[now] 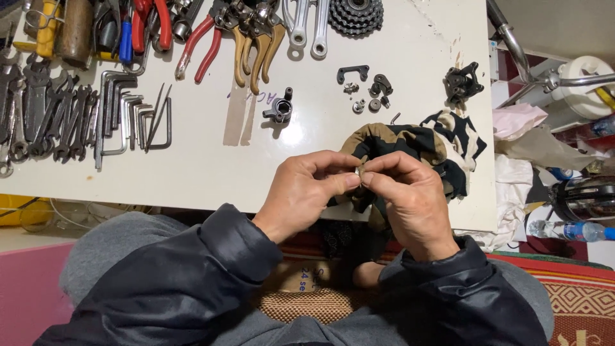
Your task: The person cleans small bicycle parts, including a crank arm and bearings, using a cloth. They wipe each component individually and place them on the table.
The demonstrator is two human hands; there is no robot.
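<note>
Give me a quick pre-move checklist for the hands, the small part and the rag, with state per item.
1. Small part pinched between fingertips of both hands: ok, though it is mostly hidden.
2. Left hand grip: thumb and forefinger closed on the part: ok.
3. Right hand grip: fingertips meet the left's at the part: ok.
4. Camouflage rag under the hands, lying at the white table near edge: ok.
5. Part's kind and cleanliness: cannot tell, too small.
6. Loose small fittings lie apart from the rag, behind it: ok.
</note>
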